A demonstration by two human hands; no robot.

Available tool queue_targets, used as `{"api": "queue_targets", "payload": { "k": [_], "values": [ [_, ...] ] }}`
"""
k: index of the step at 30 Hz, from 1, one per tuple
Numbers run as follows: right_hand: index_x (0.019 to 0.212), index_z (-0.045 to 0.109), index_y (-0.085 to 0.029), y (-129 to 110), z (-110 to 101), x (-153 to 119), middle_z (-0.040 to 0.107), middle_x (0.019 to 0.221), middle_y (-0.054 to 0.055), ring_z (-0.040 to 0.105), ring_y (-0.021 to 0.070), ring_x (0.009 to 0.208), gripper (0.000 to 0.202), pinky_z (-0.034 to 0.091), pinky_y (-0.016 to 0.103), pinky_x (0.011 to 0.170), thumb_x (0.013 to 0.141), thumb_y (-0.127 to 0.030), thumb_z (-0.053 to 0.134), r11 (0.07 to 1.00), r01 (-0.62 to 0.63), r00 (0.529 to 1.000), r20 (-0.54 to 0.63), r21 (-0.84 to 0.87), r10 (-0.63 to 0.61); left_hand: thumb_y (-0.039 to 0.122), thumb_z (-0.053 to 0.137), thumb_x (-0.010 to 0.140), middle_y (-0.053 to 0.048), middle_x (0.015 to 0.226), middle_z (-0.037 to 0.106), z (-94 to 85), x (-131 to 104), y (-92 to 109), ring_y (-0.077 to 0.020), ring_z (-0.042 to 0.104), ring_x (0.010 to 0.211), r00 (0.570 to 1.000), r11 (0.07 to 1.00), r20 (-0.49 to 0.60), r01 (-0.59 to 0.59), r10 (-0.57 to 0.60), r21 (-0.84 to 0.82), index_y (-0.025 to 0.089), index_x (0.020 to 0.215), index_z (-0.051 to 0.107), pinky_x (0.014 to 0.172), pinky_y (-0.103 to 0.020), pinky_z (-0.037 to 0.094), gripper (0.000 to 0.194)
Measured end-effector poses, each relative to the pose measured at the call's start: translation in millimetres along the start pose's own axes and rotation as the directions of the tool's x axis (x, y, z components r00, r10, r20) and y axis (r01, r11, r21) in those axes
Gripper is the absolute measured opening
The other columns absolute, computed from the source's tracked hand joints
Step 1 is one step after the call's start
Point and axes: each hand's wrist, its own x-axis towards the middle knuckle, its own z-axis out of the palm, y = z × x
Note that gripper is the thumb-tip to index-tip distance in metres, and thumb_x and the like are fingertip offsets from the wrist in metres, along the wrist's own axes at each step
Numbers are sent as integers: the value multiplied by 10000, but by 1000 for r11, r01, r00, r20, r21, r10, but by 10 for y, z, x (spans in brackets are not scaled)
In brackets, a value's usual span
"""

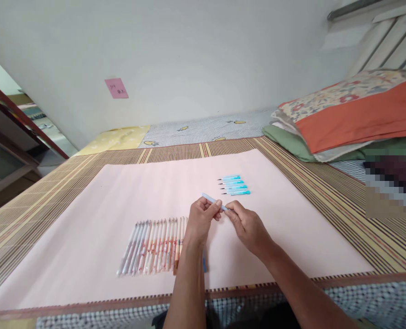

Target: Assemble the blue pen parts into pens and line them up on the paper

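A pale blue pen [208,197] is held between my two hands, above the pink sheet. My left hand [203,217] pinches its barrel between thumb and fingers. At the pen's lower right end, my right hand [247,224] has its fingers closed on the tip; what exactly they grip there is hidden. Just beyond my hands lie several blue pens [235,187] in a short stack of rows, dark tips pointing left. To the left of my left forearm, a row of pens [155,246] with pale and patterned barrels lies side by side, partly covered by that arm.
The pink sheet [86,228] lies on a striped bamboo mat [353,219]. Folded bedding [356,116] in orange, floral and green is piled at the right. A white wall [189,59] with a pink note [117,88] rises behind. Checked cloth [377,297] shows along the near edge.
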Motion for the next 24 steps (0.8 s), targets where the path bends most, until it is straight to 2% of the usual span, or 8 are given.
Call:
{"api": "queue_targets", "payload": {
  "k": [2,7,15,20,24],
  "values": [
    [940,548,-231,-21,-14,12,556,667,-29,515,151,571,288,371,265,585,1053,-417,359,1000,7,1000,20,-4,-7,450,868,663,-29,644,664,-10,6,-23,-93,538,523,1000,1000,-9,7,-8,-15,135,716,639,547,-244,415,392],
    [987,573,-241,-43,-60,31,539,641,-45,515,151,557,288,371,267,582,1063,-397,343,999,23,993,115,-36,-19,479,866,657,-2,589,632,-92,43,-60,-68,488,465,989,994,-146,9,-25,-110,150,670,584,493,-223,359,433],
    [937,577,-229,29,-92,13,631,786,-3,572,156,679,253,418,273,674,1053,-341,383,993,68,996,71,-92,-61,494,880,621,9,566,618,-145,90,-65,-61,475,443,968,995,-249,9,-34,-101,153,645,565,468,-215,342,465],
    [925,571,-227,38,-44,-1,615,752,-3,554,152,640,243,413,266,642,1050,-330,389,990,96,995,12,-107,-95,505,887,595,-20,572,635,-58,60,-87,-78,493,449,988,998,-140,53,-56,-31,137,661,610,469,-229,359,466],
    [932,570,-228,41,1,-16,607,699,-10,555,153,587,240,410,261,592,1047,-350,397,993,72,997,-27,-94,-74,505,885,600,-30,580,642,12,28,-76,-89,514,470,995,999,-92,37,-36,5,135,661,627,494,-239,385,455]
  ]
}}
